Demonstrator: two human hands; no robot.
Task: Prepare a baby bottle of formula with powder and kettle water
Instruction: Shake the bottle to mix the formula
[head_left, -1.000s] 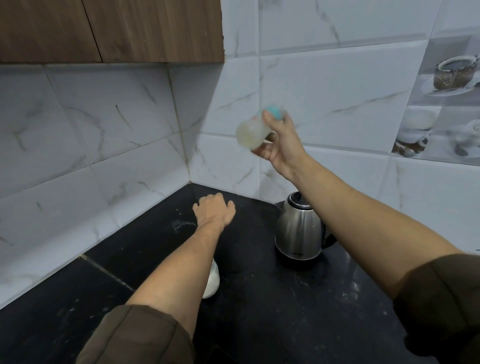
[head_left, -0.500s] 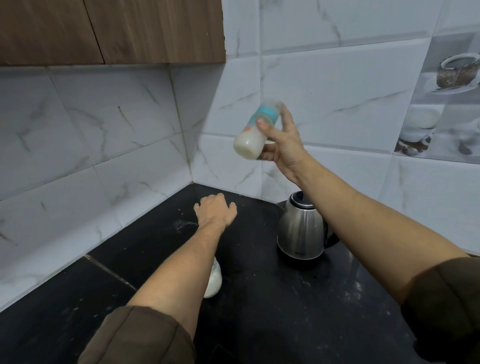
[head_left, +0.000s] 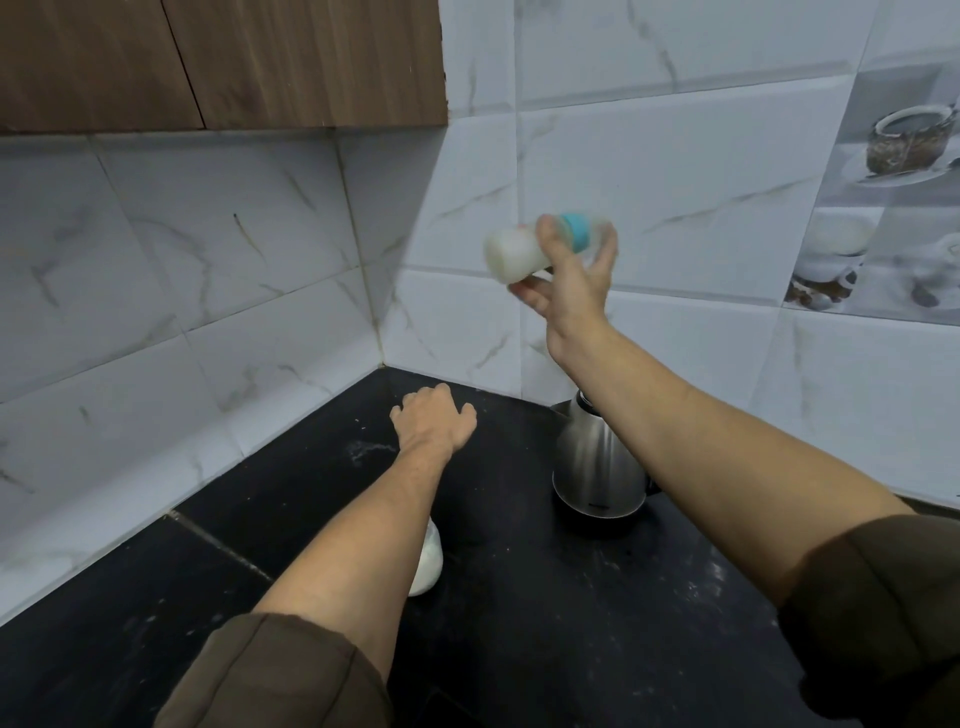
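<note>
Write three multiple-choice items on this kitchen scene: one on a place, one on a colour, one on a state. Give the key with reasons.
1. Where does the kettle stand?
A. on the black counter, under the right forearm
B. inside the wooden cupboard
C. in the left hand

2. What colour is the band on the bottle?
A. red
B. teal
C. yellow

3. How is the bottle held?
A. upright on the counter
B. lying near level in the raised right hand
C. between both hands

Key: 1 A, the kettle sits on the dark counter by the wall. 2 B, the band near its top is teal. 3 B, only the right hand's fingers grip it; the left hand rests low, empty.
</note>
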